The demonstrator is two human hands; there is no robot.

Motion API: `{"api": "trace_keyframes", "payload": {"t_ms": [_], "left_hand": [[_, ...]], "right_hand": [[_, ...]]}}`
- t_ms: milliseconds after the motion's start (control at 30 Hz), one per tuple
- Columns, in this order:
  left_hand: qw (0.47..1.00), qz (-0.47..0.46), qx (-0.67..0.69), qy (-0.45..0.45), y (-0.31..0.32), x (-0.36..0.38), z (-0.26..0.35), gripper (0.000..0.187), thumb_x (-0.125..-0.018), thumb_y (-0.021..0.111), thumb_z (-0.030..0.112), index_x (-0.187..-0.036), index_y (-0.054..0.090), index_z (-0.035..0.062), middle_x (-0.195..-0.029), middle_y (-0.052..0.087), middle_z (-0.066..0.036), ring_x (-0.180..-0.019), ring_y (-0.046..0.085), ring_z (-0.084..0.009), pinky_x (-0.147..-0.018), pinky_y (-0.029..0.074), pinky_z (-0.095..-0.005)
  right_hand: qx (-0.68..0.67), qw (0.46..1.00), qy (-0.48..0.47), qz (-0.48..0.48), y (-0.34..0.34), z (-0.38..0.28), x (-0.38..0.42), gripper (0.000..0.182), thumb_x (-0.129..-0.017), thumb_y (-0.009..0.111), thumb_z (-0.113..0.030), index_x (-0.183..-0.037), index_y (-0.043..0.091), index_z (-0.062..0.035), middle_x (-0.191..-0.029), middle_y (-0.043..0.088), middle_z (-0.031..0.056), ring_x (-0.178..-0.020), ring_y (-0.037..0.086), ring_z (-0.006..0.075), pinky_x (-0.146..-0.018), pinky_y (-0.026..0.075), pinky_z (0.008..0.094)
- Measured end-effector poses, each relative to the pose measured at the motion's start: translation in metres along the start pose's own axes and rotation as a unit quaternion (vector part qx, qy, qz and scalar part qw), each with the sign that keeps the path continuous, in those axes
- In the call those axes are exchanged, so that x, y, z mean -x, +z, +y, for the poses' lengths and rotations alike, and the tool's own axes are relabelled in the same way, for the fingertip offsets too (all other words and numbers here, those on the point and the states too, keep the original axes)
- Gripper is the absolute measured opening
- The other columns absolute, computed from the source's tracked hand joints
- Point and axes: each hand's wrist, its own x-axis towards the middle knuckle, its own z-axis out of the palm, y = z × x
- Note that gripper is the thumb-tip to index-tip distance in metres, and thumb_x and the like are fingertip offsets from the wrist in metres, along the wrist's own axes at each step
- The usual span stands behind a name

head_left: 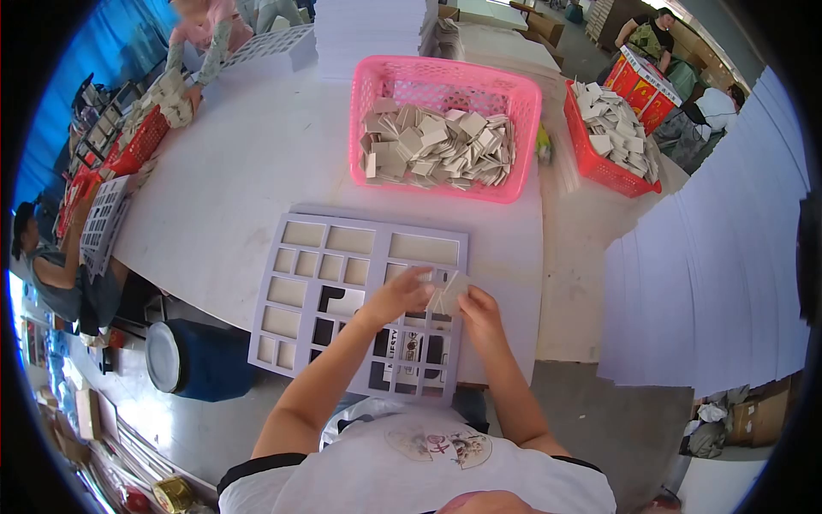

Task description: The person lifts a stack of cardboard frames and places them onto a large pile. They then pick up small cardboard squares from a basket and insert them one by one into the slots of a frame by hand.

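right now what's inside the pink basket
The pink basket holds a loose heap of small pale cardboard squares, lying flat and tilted over one another. The basket floor and any pieces lower in the heap are covered, so what lies underneath cannot be seen.

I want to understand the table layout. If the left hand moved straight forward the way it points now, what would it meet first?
The left hand points up and right, across the grey die-cut frame. Past the small card pieces pinched by both hands, it would probably reach the frame's far edge, then the pink basket; depth is unclear.
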Motion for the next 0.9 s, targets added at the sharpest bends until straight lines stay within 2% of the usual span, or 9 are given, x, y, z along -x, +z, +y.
{"api": "trace_keyframes", "payload": {"t_ms": [100,200,300,333,400,500,633,733,900], "left_hand": [[0.994,-0.026,0.105,0.017,0.012,0.009,0.000,0.067,-0.097,0.058,0.043,-0.147,0.033,0.0069,-0.125,0.058,-0.009,-0.116,0.057,-0.0202,-0.092,0.053,-0.0364],[0.983,-0.024,0.182,0.013,0.009,0.010,-0.011,0.063,-0.094,0.065,0.035,-0.143,0.040,0.0064,-0.122,0.059,-0.009,-0.112,0.058,-0.0176,-0.092,0.054,-0.0351],[0.996,0.038,0.020,0.078,0.008,0.006,-0.015,0.051,-0.089,0.069,0.022,-0.133,0.052,0.0031,-0.113,0.063,-0.009,-0.101,0.062,-0.0144,-0.084,0.056,-0.0315],[0.996,0.047,-0.054,0.053,0.007,0.007,-0.014,0.046,-0.088,0.069,0.018,-0.129,0.055,0.0017,-0.109,0.065,-0.008,-0.096,0.063,-0.0138,-0.080,0.056,-0.0304],[0.978,0.064,-0.201,-0.001,0.012,0.018,0.008,0.038,-0.085,0.069,0.010,-0.120,0.062,-0.0010,-0.100,0.067,-0.008,-0.087,0.065,-0.0125,-0.074,0.056,-0.0282],[0.984,0.068,-0.156,0.040,0.012,0.018,-0.002,0.034,-0.083,0.068,0.009,-0.114,0.064,-0.0040,-0.091,0.068,-0.008,-0.079,0.064,-0.0117,-0.069,0.054,-0.0269],[0.989,0.113,-0.081,0.053,-0.005,0.022,-0.006,0.035,-0.083,0.068,0.009,-0.116,0.063,-0.0029,-0.092,0.068,-0.008,-0.079,0.064,-0.0118,-0.069,0.054,-0.0270],[0.992,0.100,-0.064,0.051,-0.017,0.027,-0.008,0.031,-0.084,0.068,0.009,-0.113,0.064,-0.0026,-0.091,0.068,-0.008,-0.078,0.064,-0.0121,-0.069,0.055,-0.0272],[0.984,0.118,-0.132,0.006,-0.022,0.025,-0.010,0.030,-0.086,0.070,0.011,-0.110,0.063,-0.0039,-0.093,0.067,-0.008,-0.079,0.066,-0.0144,-0.067,0.056,-0.0279]], "right_hand": [[0.076,0.997,-0.019,-0.007,0.013,-0.011,-0.011,0.023,-0.095,0.062,-0.014,-0.111,0.061,0.0024,-0.098,0.065,0.0047,-0.092,0.060,0.0116,-0.079,0.048,0.0271],[0.135,0.990,-0.048,0.013,0.025,-0.009,-0.018,0.015,-0.092,0.064,-0.009,-0.103,0.062,0.0014,-0.098,0.064,0.0043,-0.087,0.059,0.0100,-0.075,0.048,0.0250],[0.234,0.962,-0.132,0.048,0.029,0.003,-0.028,0.010,-0.091,0.066,-0.008,-0.097,0.064,-0.0001,-0.095,0.063,0.0028,-0.079,0.057,0.0083,-0.071,0.047,0.0238],[0.274,0.945,-0.170,0.063,0.029,0.005,-0.031,0.009,-0.091,0.066,-0.009,-0.094,0.065,-0.0006,-0.093,0.063,0.0022,-0.076,0.056,0.0078,-0.070,0.046,0.0236],[0.248,0.960,-0.125,0.041,0.031,-0.006,-0.038,0.010,-0.090,0.067,-0.010,-0.092,0.065,-0.0011,-0.089,0.062,0.0014,-0.074,0.055,0.0073,-0.067,0.046,0.0233],[0.223,0.971,-0.066,0.049,0.030,-0.018,-0.052,0.012,-0.090,0.068,-0.013,-0.091,0.065,-0.0010,-0.083,0.061,0.0004,-0.071,0.054,0.0070,-0.066,0.045,0.0230],[0.259,0.966,-0.005,0.023,0.042,-0.033,-0.056,0.013,-0.090,0.066,-0.013,-0.090,0.066,-0.0008,-0.076,0.061,-0.0004,-0.068,0.054,0.0063,-0.063,0.044,0.0224],[0.310,0.943,-0.098,-0.072,0.035,0.000,-0.062,0.011,-0.090,0.066,-0.013,-0.092,0.067,-0.0014,-0.075,0.062,-0.0014,-0.066,0.053,0.0055,-0.059,0.043,0.0214],[0.257,0.966,-0.039,-0.006,0.039,-0.004,-0.070,0.010,-0.088,0.067,-0.008,-0.094,0.067,-0.0003,-0.078,0.064,-0.0006,-0.070,0.056,0.0065,-0.062,0.045,0.0231]]}}
